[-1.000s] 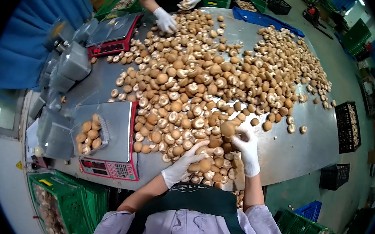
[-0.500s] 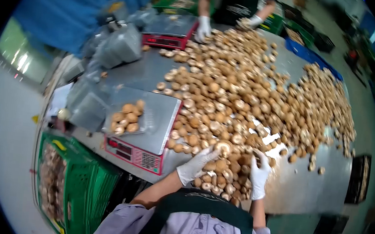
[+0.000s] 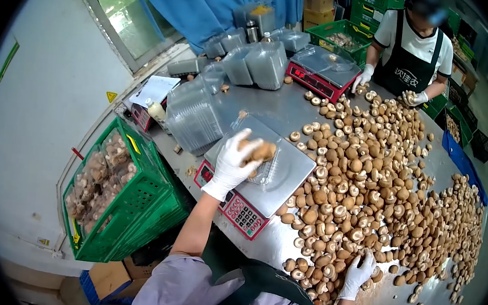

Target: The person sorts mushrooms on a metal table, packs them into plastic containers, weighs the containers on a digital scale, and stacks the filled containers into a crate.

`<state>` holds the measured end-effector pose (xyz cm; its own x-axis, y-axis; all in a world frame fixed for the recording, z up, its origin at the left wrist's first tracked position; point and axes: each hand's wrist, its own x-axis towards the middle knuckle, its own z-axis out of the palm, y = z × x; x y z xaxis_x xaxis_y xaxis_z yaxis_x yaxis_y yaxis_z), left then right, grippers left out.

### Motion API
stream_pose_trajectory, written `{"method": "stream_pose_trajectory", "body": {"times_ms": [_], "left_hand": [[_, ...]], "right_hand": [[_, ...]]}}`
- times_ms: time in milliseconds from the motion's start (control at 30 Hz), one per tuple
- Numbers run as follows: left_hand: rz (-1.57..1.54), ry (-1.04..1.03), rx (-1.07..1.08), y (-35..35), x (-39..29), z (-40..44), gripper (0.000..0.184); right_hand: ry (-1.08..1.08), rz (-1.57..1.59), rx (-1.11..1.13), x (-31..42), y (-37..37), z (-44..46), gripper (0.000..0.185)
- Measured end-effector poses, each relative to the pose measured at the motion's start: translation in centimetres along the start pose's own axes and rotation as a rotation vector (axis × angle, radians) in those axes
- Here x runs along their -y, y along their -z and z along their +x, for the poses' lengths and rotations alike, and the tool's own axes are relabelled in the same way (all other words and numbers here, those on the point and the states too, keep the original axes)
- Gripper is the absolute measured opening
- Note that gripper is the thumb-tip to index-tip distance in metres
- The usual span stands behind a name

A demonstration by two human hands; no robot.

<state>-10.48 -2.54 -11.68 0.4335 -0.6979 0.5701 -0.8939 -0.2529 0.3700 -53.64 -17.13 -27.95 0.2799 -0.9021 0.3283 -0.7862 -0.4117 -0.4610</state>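
Note:
My left hand [image 3: 234, 163], in a white glove and a little smeared by motion, is over a clear plastic tray [image 3: 266, 175] on the near scale [image 3: 288, 182]. Its fingers are spread at the brown mushrooms [image 3: 264, 151] in the tray, partly covering them. I see no mushroom gripped in it. At the near edge of the big mushroom pile [image 3: 364, 174], my right hand [image 3: 357, 277], also gloved, rests with fingers apart and slightly bent against the mushrooms. The scale has a red body with a keypad and a lit display, partly hidden by my left wrist.
Stacked clear trays [image 3: 192, 113] stand beyond the scale, near a small bottle [image 3: 156, 110]. A green crate [image 3: 135, 201] of bagged mushrooms sits at the left. Across the table, a gloved co-worker [image 3: 412, 57] handles mushrooms beside a second red scale [image 3: 326, 72].
My left hand has left the near pile and moved left to the tray on the scale. My right hand stays at the pile. The view has turned left.

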Motion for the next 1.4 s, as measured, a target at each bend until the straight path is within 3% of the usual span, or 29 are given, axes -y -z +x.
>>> {"method": "stream_pose_trajectory", "body": {"times_ms": [67, 100, 267, 367, 400, 500, 567, 600, 667, 800, 933, 1133, 1267, 1400], "left_hand": [[0.293, -0.179, 0.276, -1.8, 2.2, -0.7, 0.053], [0.289, -0.160, 0.395, -2.3, 2.8, -0.6, 0.060], [0.116, -0.093, 0.454, 0.2, 2.1, 0.7, 0.075], [-0.103, -0.117, 0.137, 2.2, 1.7, 0.5, 0.058], [-0.166, -0.034, -0.037, 2.6, 0.1, 0.3, 0.042], [-0.473, 0.169, -0.234, 1.9, -4.4, -2.5, 0.019], [-0.605, 0.224, 0.063, -0.4, -6.3, -6.2, 0.017], [-0.852, 0.403, 0.274, -2.5, -7.6, -8.8, 0.022], [-0.695, 0.172, 0.514, -5.8, -9.5, -12.9, 0.035], [-0.188, -0.044, 0.901, -10.2, -10.4, -18.5, 0.081], [-0.172, -0.043, 0.802, -12.4, -10.8, -18.9, 0.083], [-0.199, -0.094, 0.427, -16.2, -10.3, -20.2, 0.044], [-0.284, -0.054, 0.516, -15.7, -10.0, -19.9, 0.043], [-0.347, -0.048, 0.555, -14.7, -9.6, -19.5, 0.044]], "right_hand": [[-0.019, 0.037, 0.015, 0.2, 0.1, 0.2, 0.032], [-0.011, 0.051, 0.020, 0.3, 0.3, 0.2, 0.032], [-0.012, 0.016, 0.031, -0.1, 0.4, 0.3, 0.032], [0.004, -0.021, 0.064, -0.2, 0.4, 0.3, 0.032], [-0.013, -0.013, 0.077, -0.2, 0.5, 0.4, 0.033], [-0.068, -0.029, 0.112, -0.8, 0.3, 0.3, 0.036], [-0.070, 0.001, 0.150, -0.5, 0.7, 0.7, 0.037], [-0.073, -0.005, 0.160, -0.4, 0.7, 0.8, 0.037], [-0.112, 0.014, 0.149, -0.5, 0.7, 0.7, 0.036], [-0.082, 0.027, 0.169, -0.7, 1.1, 0.7, 0.037], [-0.102, 0.030, 0.152, -0.4, 1.0, 0.9, 0.035], [-0.103, 0.002, 0.132, -1.2, 0.7, 0.4, 0.036], [-0.094, 0.169, -0.030, -1.0, 1.3, -0.3, 0.040], [-0.128, 0.164, -0.049, 0.3, 2.5, -1.4, 0.040]]}}
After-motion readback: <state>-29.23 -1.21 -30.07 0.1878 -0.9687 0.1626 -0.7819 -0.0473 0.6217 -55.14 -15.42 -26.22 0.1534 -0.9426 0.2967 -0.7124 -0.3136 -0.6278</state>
